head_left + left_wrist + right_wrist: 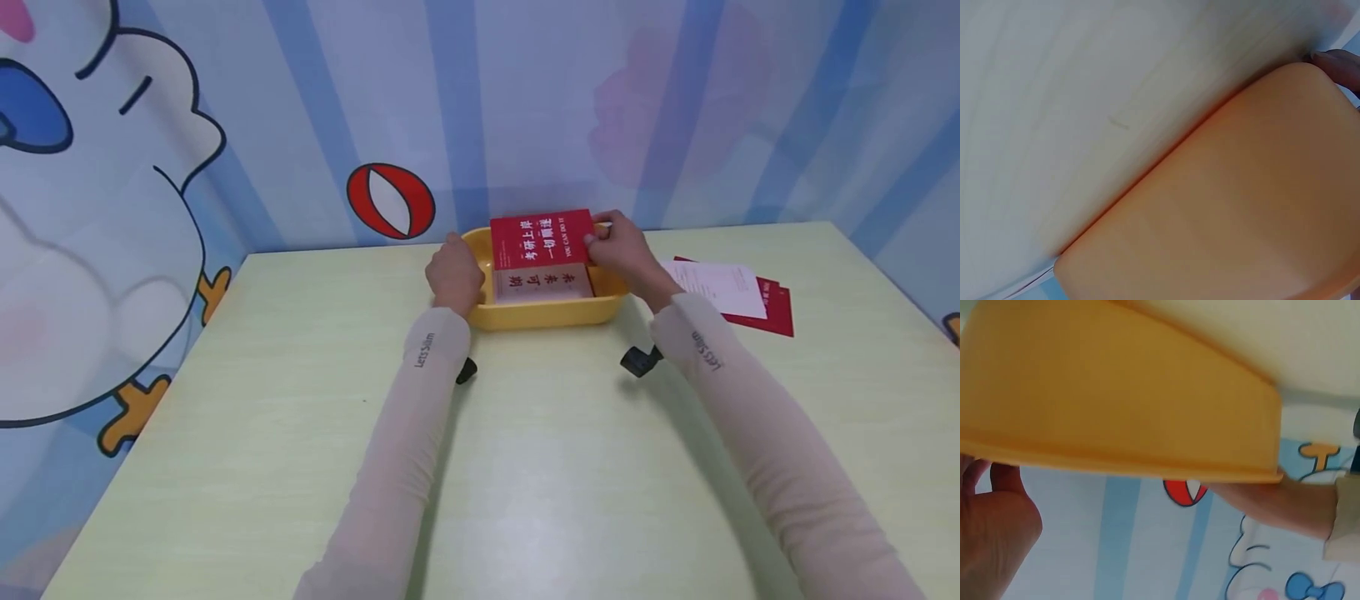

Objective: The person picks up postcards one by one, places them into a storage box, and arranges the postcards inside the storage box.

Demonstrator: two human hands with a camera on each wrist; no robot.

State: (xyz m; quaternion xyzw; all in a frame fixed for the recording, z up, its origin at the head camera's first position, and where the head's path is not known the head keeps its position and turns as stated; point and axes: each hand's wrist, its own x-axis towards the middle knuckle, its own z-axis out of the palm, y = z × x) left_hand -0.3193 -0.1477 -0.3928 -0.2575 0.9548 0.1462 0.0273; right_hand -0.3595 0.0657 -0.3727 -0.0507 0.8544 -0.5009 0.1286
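A yellow plastic basin (551, 315) stands at the far side of the table. My left hand (455, 268) grips its left end; in the left wrist view a fingertip (1335, 65) shows at the basin's lower corner. Inside the basin lies a pink booklet (543, 283) with dark characters. A red booklet (542, 237) with white characters lies over its upper part and reaches to the back rim. My right hand (624, 250) is over the basin's right end and pinches the red booklet's right edge. In the right wrist view the basin wall hides its fingertips.
To the right of the basin lie a white printed sheet (723, 283) and red booklets (780, 312), partly overlapped. A patterned backdrop (525, 108) rises right behind the table's far edge. Black wrist camera parts (640, 362) hang below the sleeves.
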